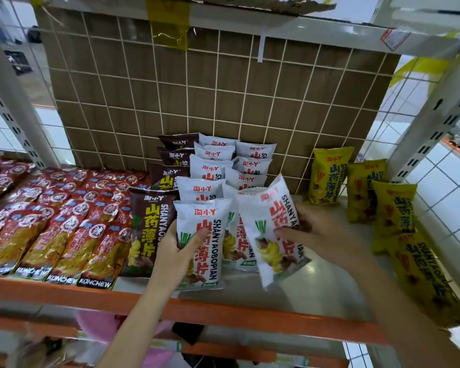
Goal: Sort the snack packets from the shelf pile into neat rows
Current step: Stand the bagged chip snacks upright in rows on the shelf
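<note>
White snack packets (218,171) stand in two rows at the shelf's middle, with a row of brown packets (154,224) to their left. My left hand (178,248) grips the front white packet (205,229) of the left row by its left edge, thumb across its face. My right hand (319,232) holds a tilted white packet (271,229) at the front of the right row, fingers on its front. Yellow packets (329,176) lie loosely along the right side of the shelf.
Red Konchew packets (51,224) fill the shelf's left in overlapping rows. A wire grid with cardboard (210,88) backs the shelf. The orange front edge (223,312) runs below my hands. Bare grey shelf (329,282) shows between the white and yellow packets.
</note>
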A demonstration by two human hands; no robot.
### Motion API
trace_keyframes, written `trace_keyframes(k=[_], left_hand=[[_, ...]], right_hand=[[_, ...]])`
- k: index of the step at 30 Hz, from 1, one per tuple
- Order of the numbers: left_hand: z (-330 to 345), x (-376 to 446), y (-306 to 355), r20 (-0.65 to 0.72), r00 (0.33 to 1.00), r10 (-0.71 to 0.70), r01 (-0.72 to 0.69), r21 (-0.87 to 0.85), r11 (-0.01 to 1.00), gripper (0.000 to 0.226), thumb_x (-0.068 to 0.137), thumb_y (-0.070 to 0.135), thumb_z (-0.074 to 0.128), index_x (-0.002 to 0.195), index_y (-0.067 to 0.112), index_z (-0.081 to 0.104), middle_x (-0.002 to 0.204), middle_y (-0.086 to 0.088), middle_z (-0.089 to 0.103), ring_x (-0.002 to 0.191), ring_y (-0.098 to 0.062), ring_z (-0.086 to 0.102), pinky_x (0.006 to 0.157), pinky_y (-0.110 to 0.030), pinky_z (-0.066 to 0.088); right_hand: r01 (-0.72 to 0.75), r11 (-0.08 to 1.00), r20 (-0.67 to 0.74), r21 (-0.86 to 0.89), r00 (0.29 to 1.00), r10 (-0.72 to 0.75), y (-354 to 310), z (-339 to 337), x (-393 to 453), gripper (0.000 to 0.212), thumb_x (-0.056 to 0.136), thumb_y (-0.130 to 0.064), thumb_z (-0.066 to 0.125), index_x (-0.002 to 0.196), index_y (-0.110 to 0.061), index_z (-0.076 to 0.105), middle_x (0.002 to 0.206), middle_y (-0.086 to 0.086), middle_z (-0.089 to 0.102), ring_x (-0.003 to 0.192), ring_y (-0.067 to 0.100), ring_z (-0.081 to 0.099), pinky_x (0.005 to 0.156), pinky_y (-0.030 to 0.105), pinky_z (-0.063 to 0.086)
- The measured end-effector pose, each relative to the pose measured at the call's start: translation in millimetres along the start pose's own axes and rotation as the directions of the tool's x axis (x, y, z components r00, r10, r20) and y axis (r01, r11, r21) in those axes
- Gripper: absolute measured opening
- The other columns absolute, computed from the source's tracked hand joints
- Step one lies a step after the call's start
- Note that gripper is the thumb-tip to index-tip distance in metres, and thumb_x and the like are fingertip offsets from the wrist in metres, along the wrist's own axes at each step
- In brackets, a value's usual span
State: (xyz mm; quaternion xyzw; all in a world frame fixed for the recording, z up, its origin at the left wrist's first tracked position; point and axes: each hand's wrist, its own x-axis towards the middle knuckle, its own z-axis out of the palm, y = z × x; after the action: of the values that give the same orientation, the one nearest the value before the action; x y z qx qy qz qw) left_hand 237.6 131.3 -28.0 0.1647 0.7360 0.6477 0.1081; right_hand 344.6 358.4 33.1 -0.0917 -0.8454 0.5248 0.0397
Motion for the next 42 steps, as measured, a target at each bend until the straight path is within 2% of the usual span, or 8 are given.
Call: trace_keyframes(k=[3,7,11,13,15,21,30,42], left_hand=[[6,-2,2,-0.076,0.997,0.032,-0.030,0.039,0.999,0.026,0.090,0.030,0.053,0.105,0.043,0.036,0.096,0.033,0.042,0.074,0.036,0.042,0.062,0.009,0.030],[11,4,-10,-0.132,0.983,0.126,-0.108,0.139,0.984,0.045,0.085,0.042,0.048,0.123,0.018,0.042,0.100,0.018,0.058,0.089,0.009,0.058,0.070,-0.002,0.042],[14,2,-23,-0.173,0.952,0.254,-0.201,0.274,0.940,0.064,0.091,0.036,0.052,0.146,0.017,0.025,0.138,0.005,0.040,0.124,0.005,0.036,0.100,-0.006,0.028],[16,-2,-25,-0.194,0.931,0.308,-0.233,0.332,0.914,0.071,0.094,0.037,0.048,0.150,0.023,0.006,0.147,0.002,0.020,0.133,0.001,0.020,0.107,-0.011,0.020],[15,-3,-30,-0.153,0.874,0.461,-0.338,0.492,0.802,0.062,0.098,0.039,0.039,0.150,0.029,0.006,0.153,0.001,0.011,0.142,-0.011,0.008,0.114,-0.019,0.012],[10,5,-52,0.199,0.792,0.577,-0.444,0.837,0.320,0.054,0.101,0.042,0.024,0.146,0.012,0.023,0.151,-0.016,0.028,0.142,-0.032,0.020,0.117,-0.041,0.015],[-1,12,-56,0.287,0.749,0.597,-0.519,0.815,0.258,0.072,0.092,0.040,0.042,0.151,0.019,0.006,0.154,-0.008,0.016,0.145,-0.029,0.011,0.119,-0.039,0.012],[0,14,-56,0.318,0.794,0.519,-0.487,0.843,0.229,0.068,0.087,0.044,0.043,0.144,0.010,0.028,0.151,-0.014,0.025,0.143,-0.031,0.016,0.118,-0.039,0.013]], right_hand=[[-0.020,0.976,-0.241,0.215,0.968,0.073,15,49,-6,0.028,0.081,-0.015,0.070,0.101,-0.029,0.057,0.097,-0.008,0.072,0.087,0.004,0.069,0.068,0.017,0.054],[-0.011,0.933,-0.421,0.360,0.891,0.173,29,107,-14,0.051,0.087,-0.013,0.064,0.126,-0.029,0.036,0.100,-0.012,0.064,0.086,-0.010,0.063,0.066,0.009,0.050],[0.086,0.985,-0.543,0.149,0.840,0.008,37,130,-13,0.073,0.094,-0.015,0.054,0.142,-0.040,0.005,0.141,-0.001,0.033,0.114,-0.016,0.046,0.083,0.006,0.046],[0.082,0.987,-0.582,-0.140,0.799,-0.149,39,136,-9,0.072,0.096,-0.026,0.049,0.143,-0.049,0.000,0.150,-0.001,0.011,0.134,0.001,0.030,0.098,0.026,0.048],[0.058,0.914,-0.566,-0.402,0.769,-0.298,43,141,-4,0.063,0.096,-0.043,0.042,0.148,-0.042,0.005,0.155,0.002,0.001,0.144,0.022,0.011,0.109,0.049,0.036],[-0.040,0.623,-0.405,-0.781,0.792,-0.457,49,143,3,0.069,0.093,-0.056,0.034,0.150,-0.020,0.018,0.156,0.013,0.016,0.144,0.031,0.013,0.114,0.046,0.015],[0.029,0.535,-0.269,-0.844,0.841,-0.469,55,137,16,0.090,0.083,-0.062,0.042,0.152,-0.014,0.009,0.156,0.013,0.014,0.145,0.030,0.011,0.117,0.045,0.009],[0.007,0.567,-0.295,-0.824,0.849,-0.439,53,140,20,0.092,0.079,-0.064,0.045,0.151,-0.015,0.014,0.156,0.012,0.015,0.146,0.028,0.011,0.117,0.045,0.010]])
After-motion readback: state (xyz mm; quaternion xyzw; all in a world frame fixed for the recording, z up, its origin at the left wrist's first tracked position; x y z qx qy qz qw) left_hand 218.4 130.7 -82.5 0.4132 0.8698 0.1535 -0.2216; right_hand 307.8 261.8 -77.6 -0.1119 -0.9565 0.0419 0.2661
